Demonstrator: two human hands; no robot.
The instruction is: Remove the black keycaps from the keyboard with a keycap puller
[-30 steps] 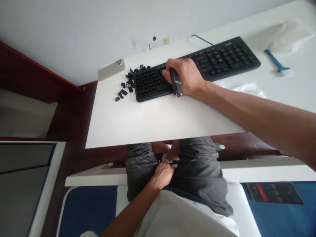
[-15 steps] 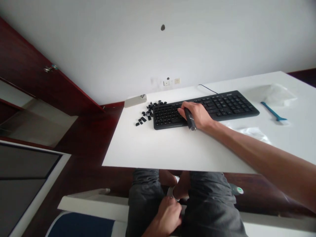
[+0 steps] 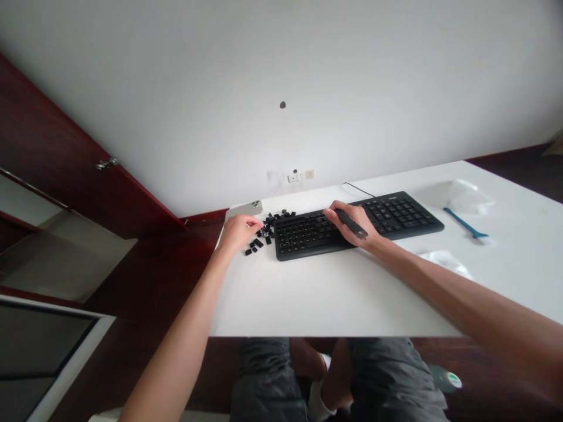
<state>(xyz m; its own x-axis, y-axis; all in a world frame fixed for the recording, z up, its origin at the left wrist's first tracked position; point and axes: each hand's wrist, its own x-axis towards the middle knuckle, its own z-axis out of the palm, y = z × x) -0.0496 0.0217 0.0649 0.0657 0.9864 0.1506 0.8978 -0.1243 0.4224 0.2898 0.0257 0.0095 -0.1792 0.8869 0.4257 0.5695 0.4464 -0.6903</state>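
My right hand is closed around a dark-handled keycap puller, whose thin wire end rests over the left-middle keys of a black keyboard. At the keyboard's left end lies a scattered pile of loose black keycaps. Over the pile's left side hovers my left hand, thumb and fingers pinched together. Whatever sits between those fingertips, if anything, is too small to make out.
Behind my left hand a phone lies near the table's back edge. A blue brush and clear plastic packaging lie to the right. Another crumpled plastic bag is beside my right forearm. A bottle stands below.
My left hand has risen from my lap to the keycap pile. My right hand stays over the keyboard, and the puller's handle has tilted towards the right. The camera view has shifted upward.
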